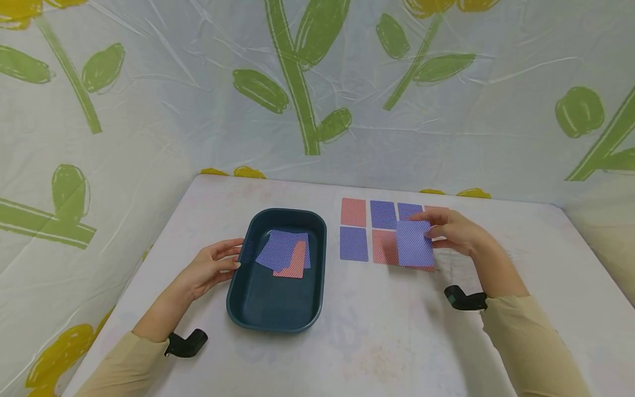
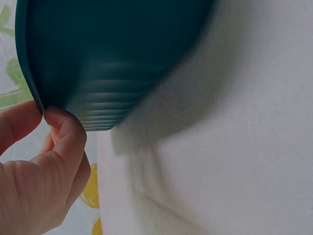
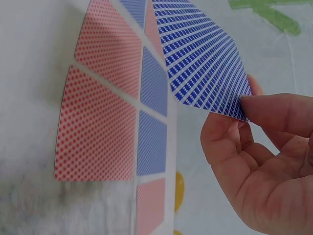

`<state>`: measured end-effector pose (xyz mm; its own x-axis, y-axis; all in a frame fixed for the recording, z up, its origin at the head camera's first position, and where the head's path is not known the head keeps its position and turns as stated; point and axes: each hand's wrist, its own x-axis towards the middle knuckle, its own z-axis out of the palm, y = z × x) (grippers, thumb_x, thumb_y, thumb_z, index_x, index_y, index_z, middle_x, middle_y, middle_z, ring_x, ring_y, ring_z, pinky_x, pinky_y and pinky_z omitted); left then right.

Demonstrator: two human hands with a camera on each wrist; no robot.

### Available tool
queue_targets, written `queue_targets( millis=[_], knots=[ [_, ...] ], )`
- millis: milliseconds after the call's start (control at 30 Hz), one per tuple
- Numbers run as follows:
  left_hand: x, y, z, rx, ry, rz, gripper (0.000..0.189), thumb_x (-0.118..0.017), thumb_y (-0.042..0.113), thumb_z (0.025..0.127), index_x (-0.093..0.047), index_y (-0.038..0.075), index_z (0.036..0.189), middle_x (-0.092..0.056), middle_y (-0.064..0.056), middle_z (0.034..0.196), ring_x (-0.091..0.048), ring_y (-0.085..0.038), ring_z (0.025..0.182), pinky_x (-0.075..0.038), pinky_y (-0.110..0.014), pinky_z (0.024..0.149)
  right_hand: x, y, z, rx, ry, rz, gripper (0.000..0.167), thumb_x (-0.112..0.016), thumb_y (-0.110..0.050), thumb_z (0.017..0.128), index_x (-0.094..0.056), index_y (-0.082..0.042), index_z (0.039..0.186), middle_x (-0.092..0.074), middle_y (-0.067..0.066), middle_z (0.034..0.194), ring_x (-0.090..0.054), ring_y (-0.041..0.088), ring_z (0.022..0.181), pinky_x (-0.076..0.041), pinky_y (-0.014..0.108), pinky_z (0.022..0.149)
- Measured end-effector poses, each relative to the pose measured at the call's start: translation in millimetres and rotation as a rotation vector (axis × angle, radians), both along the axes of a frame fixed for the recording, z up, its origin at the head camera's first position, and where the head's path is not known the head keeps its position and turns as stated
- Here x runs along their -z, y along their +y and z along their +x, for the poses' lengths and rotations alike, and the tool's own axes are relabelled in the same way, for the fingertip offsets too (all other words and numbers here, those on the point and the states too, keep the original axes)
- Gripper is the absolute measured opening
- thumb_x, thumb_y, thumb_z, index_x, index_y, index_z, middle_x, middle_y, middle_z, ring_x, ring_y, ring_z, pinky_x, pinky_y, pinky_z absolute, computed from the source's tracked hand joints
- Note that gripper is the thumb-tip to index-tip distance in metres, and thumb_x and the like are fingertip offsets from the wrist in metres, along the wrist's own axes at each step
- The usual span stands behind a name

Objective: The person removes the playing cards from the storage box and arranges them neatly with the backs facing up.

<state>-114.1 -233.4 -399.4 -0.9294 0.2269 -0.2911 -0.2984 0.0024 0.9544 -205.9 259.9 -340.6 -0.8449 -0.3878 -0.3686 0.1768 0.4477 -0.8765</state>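
My left hand (image 1: pixel 210 267) pinches the left rim of a dark teal plastic tray (image 1: pixel 275 306), thumb and fingers on either side of the edge in the left wrist view. Inside the tray lie a few overlapping playing cards, blue-backed (image 1: pixel 283 249) and red-backed (image 1: pixel 297 263). Over the card layout on the right, my right hand (image 1: pixel 458 234) holds a blue-backed playing card (image 1: pixel 415 245) by its edge between thumb and fingers. In the right wrist view this card (image 3: pixel 205 63) is raised above the others. It hides parts of the cards beneath it.
Several cards lie in two rows right of the tray, including a red-backed card (image 1: pixel 353 212) and a blue-backed card (image 1: pixel 354 243). They rest on a white-covered table (image 1: pixel 367 331). A flower-patterned sheet (image 1: pixel 198 110) hangs behind and at the sides.
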Motion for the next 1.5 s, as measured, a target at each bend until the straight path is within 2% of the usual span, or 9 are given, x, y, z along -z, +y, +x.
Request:
queue_targets(
  millis=[200,467,633,733,867,967,1067,1200,1500],
  knots=[
    [-0.1,0.4,-1.3,0.000,0.000,-0.009,0.061,-0.051,-0.007,0.087,-0.027,-0.005,0.142,-0.034,-0.028,0.136,-0.053,-0.018,0.100,-0.048,-0.025,0.078,5.7,19,-1.5,0.040,-0.035,0.017,0.053,-0.048,0.003,0.088,-0.033,0.007,0.139,-0.015,0.027,0.147,-0.024,0.040,0.127,-0.034,0.052,0.098],
    [-2.1,1.8,-2.5,0.002,0.002,-0.015,0.060,-0.051,-0.008,0.086,-0.028,-0.006,0.142,-0.034,-0.028,0.135,-0.052,-0.018,0.100,-0.048,-0.025,0.078,16.2,48,-4.9,0.101,-0.107,0.062,0.058,-0.050,-0.001,0.089,-0.027,0.005,0.142,-0.019,0.029,0.143,-0.027,0.037,0.125,-0.040,0.043,0.096],
    [-2.4,1.9,-2.8,-0.003,0.000,-0.015,0.060,-0.051,-0.008,0.086,-0.028,-0.006,0.142,-0.034,-0.028,0.135,-0.052,-0.019,0.100,-0.048,-0.025,0.078,27.2,64,-6.0,0.157,-0.167,0.043,0.051,-0.052,-0.001,0.089,-0.047,-0.013,0.138,-0.021,0.025,0.141,-0.032,0.032,0.120,-0.045,0.032,0.087],
    [-2.4,2.2,-3.3,-0.004,0.001,-0.016,0.060,-0.051,-0.008,0.086,-0.028,-0.006,0.142,-0.035,-0.028,0.134,-0.052,-0.019,0.099,-0.048,-0.025,0.077,34.2,71,-6.6,0.185,-0.198,0.024,0.052,-0.051,0.001,0.089,-0.048,-0.016,0.138,-0.012,0.028,0.146,-0.026,0.037,0.126,-0.040,0.042,0.096],
    [-2.1,2.7,-3.4,-0.007,0.002,-0.020,0.060,-0.051,-0.008,0.086,-0.028,-0.006,0.142,-0.036,-0.027,0.134,-0.052,-0.018,0.099,-0.048,-0.025,0.077,42.3,75,-7.8,0.202,-0.192,0.080,0.060,-0.050,0.003,0.088,-0.027,0.001,0.143,-0.001,0.031,0.149,-0.013,0.045,0.132,-0.022,0.055,0.104],
    [-1.7,3.1,-3.0,-0.011,0.000,-0.018,0.060,-0.051,-0.008,0.086,-0.029,-0.006,0.141,-0.037,-0.026,0.133,-0.052,-0.018,0.098,-0.048,-0.025,0.077,49.1,78,-8.2,0.195,-0.136,0.183,0.061,-0.050,0.004,0.086,-0.024,0.008,0.141,-0.006,0.035,0.146,-0.019,0.046,0.128,-0.026,0.056,0.102],
    [-1.0,3.2,-2.3,-0.012,-0.004,-0.018,0.060,-0.052,-0.007,0.086,-0.029,-0.006,0.141,-0.037,-0.026,0.132,-0.052,-0.018,0.098,-0.048,-0.025,0.077,57.3,80,-7.3,0.183,-0.039,0.289,0.058,-0.052,0.005,0.085,-0.030,0.011,0.138,-0.019,0.038,0.137,-0.030,0.044,0.116,-0.032,0.054,0.097],
    [-0.6,2.6,-1.1,-0.006,-0.004,-0.019,0.060,-0.051,-0.007,0.086,-0.028,-0.005,0.142,-0.036,-0.027,0.134,-0.052,-0.021,0.101,-0.048,-0.025,0.078,65.6,76,-4.4,0.167,0.094,0.410,0.050,-0.055,0.003,0.084,-0.039,0.013,0.131,-0.032,0.038,0.127,-0.036,0.043,0.108,-0.032,0.058,0.093],
    [-0.3,1.8,-0.6,-0.010,0.005,-0.021,0.059,-0.051,-0.007,0.087,-0.029,-0.006,0.141,-0.036,-0.027,0.134,-0.052,-0.019,0.099,-0.049,-0.026,0.079,66.9,63,0.6,0.155,0.381,0.610,0.038,-0.064,-0.003,0.080,-0.053,0.011,0.113,-0.051,0.035,0.104,-0.047,0.044,0.091,-0.035,0.058,0.082]
  ],
)
